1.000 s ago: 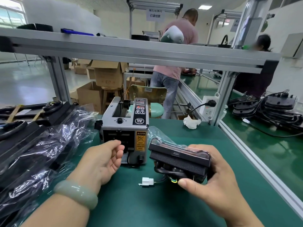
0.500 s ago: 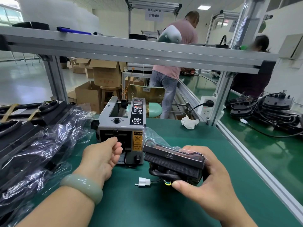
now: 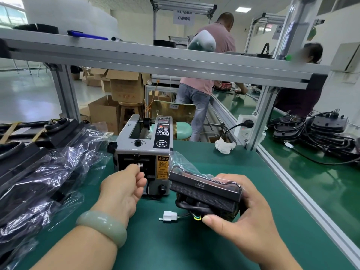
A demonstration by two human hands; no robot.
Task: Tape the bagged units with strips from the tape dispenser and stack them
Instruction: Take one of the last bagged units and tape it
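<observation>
green bench [image 3: 224,240] | tape dispenser [image 3: 143,152] | bagged units [image 3: 39,172] | white connector [image 3: 169,219] | crumpled tissue [image 3: 224,146]

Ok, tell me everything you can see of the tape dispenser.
The tape dispenser is a grey, boxy tabletop machine standing upright on the green mat, beside a heap of bagged units. On top sit an open trough with a black roller, a black knob and a black control panel with a red display. Its dark front holds the outlet slot, a yellow caution label and a second black knob lower down. The left hand pinches at the outlet, where a small clear strip seems to show. The right hand holds a bagged unit beside it.
</observation>
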